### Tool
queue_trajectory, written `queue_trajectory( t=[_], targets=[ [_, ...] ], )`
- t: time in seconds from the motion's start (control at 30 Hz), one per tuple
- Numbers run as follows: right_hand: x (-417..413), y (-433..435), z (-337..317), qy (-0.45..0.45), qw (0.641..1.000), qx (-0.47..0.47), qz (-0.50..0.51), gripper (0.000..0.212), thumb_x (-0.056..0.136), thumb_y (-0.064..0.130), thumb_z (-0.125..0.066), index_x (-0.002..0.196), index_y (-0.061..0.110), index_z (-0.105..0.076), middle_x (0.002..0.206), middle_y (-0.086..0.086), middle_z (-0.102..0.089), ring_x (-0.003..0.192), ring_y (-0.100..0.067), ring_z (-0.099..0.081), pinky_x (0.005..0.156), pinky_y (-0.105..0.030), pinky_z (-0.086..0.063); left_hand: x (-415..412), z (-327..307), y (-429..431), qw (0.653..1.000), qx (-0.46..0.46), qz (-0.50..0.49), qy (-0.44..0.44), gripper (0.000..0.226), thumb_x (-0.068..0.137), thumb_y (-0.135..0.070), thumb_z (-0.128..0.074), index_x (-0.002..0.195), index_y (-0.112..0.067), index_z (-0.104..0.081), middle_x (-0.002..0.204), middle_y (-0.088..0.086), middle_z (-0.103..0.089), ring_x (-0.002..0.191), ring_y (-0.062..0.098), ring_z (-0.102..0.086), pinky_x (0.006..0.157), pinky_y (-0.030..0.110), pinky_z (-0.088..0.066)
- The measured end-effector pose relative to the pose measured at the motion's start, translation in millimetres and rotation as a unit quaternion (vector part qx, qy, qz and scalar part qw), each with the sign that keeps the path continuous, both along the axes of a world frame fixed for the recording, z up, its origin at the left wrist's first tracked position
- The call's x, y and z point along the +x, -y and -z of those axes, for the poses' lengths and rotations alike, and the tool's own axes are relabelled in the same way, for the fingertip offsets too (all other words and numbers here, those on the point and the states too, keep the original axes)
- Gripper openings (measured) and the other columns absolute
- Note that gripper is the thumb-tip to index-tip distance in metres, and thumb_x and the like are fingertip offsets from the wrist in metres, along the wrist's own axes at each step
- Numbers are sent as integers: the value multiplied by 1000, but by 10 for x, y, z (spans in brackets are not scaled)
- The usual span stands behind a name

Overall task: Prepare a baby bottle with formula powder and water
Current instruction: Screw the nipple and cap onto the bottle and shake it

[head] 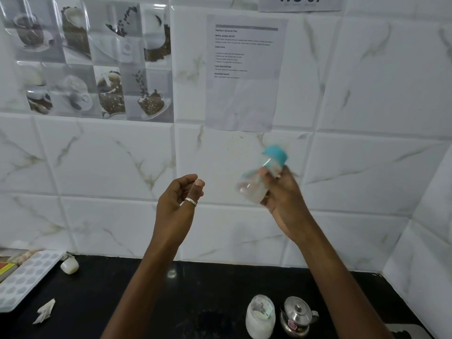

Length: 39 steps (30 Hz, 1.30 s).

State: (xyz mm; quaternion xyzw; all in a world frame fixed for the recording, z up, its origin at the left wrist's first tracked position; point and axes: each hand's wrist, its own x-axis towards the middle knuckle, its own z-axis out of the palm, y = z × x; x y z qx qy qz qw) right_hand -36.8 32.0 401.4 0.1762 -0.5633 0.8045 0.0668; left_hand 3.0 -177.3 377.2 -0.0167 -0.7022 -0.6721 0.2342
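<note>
The right hand [281, 194] holds the blurred baby bottle [256, 184] up before the tiled wall, fingers clamped round its clear body. The left hand [176, 206] is raised beside it, apart from it, fingers loosely curled and holding nothing. On the bench [146, 302] below stand a powder jar [260, 316] and a steel pot [297, 316].

Right hand [283, 192] raised before tiled wall [367, 94], fingers [263, 172] curled round clear baby bottle [256, 184] with blue cap [275, 154]; bottle tilted, blurred. Left hand [176, 204] raised beside it, apart, loosely curled, holding nothing, ring [191, 201] on thumb. Below on black bench [146, 302]: jar of white powder [260, 316] just beside small steel kettle [297, 316]. Far left: white ice tray [27, 277], crumpled paper [45, 310]. Printed sheet [244, 74] taped on wall.
</note>
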Motion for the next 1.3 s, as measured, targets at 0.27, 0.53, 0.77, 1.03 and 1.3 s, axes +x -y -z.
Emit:
queue_trajectory(
  t=[0.27, 0.53, 0.77, 1.03, 1.3],
  targets=[
    [-88, -85, 43, -8, 990, -142, 27, 60, 94, 33, -68, 140, 5, -44, 128, -21, -62, 123, -41, -61, 94, -53, -57, -15, 9, 19, 1000, 2, 2, -1, 50, 82, -58, -63, 121, -28, -67, 106, -12, -77, 103, 7, -72, 104, 43, -55],
    [-97, -91, 125, 7, 986, -165, 10, 77, 81, 42, -80, 142, 8, -47, 137, -25, -57, 128, -47, -57, 89, -52, -59, -62, 25, 1, 1000, 5, 8, 2, 49, 82, -58, -63, 120, -29, -67, 105, -13, -77, 105, 9, -72, 104, 43, -54],
    [-77, -11, 204, 0, 998, -53, -23, 84, 71, 49, -87, 139, 13, -52, 123, -15, -65, 123, -38, -63, 94, -51, -57, -111, 47, -21, 1000, 11, 12, 8, 47, 81, -57, -64, 119, -29, -67, 103, -12, -77, 104, 9, -72, 104, 43, -55],
    [-65, 30, 218, 19, 1000, -6, -19, 93, 64, 56, -89, 136, 10, -52, 125, -16, -65, 124, -41, -61, 95, -51, -57, -151, 68, -15, 1000, 10, 10, 11, 48, 82, -57, -63, 120, -29, -67, 106, -10, -77, 103, 8, -72, 103, 43, -55],
    [-84, -1, 166, 25, 999, -22, -35, 65, 83, 39, -78, 135, 11, -51, 121, -18, -66, 117, -38, -66, 89, -45, -59, -180, 65, -7, 1000, 8, 9, 11, 48, 82, -58, -63, 120, -29, -67, 106, -10, -77, 103, 8, -72, 103, 42, -55]
  ],
)
